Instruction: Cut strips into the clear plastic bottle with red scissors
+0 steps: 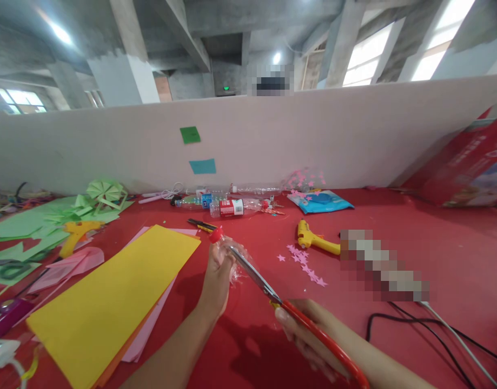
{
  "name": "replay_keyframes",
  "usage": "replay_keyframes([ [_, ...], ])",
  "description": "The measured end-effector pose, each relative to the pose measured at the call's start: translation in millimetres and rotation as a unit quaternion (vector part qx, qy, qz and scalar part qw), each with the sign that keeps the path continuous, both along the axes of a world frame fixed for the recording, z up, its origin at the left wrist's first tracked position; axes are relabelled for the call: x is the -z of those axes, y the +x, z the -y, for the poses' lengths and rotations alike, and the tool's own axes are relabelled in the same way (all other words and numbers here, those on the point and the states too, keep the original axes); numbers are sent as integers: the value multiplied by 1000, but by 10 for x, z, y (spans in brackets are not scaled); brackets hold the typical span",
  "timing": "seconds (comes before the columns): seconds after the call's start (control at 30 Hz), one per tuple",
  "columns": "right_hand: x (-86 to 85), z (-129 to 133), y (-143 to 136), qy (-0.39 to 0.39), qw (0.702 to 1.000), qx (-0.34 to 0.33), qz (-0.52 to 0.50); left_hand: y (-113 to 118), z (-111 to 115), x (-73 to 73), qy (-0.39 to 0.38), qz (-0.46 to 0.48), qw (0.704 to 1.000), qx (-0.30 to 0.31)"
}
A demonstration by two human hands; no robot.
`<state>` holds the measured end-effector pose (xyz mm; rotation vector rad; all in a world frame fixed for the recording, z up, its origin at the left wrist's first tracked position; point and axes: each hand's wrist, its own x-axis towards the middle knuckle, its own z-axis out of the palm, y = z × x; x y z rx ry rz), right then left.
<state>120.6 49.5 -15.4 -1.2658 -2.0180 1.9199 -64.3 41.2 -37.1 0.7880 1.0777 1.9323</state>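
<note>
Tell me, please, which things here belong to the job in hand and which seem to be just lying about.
In use:
- red-handled scissors, in the right hand
- red-capped clear plastic bottle, in the left hand

Apparently just lying about:
- yellow paper
- utility knife
- red-labelled bottle
- pink paper stars
- blue packet

"PURE" in caps on blue label [206, 201] of clear plastic btl [187, 202]; red label [232, 207] on btl behind R end [252, 206] has barcode, txt too sm. to read. White chars on red pkg [455, 167], far R, illegible; triangle mark there too. Lit green sign [226, 88] in bkgd, unreadable.
</note>
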Motion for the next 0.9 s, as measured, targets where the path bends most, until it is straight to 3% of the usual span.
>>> replay_keyframes([
  [0.13,3,-20,47,-12,999,-27,-32,7,14,24,-6,-46,999,6],
  [0.43,-106,37,63,6,999,-16,-33,-9,34,70,13,-71,997,11],
  [0.77,-221,42,41,45,999,-10,15,-25,58,59,12,-53,998,17],
  [0.9,-205,15,53,20,1000,-9,12,22,65,-1,-12,-32,999,8],
])
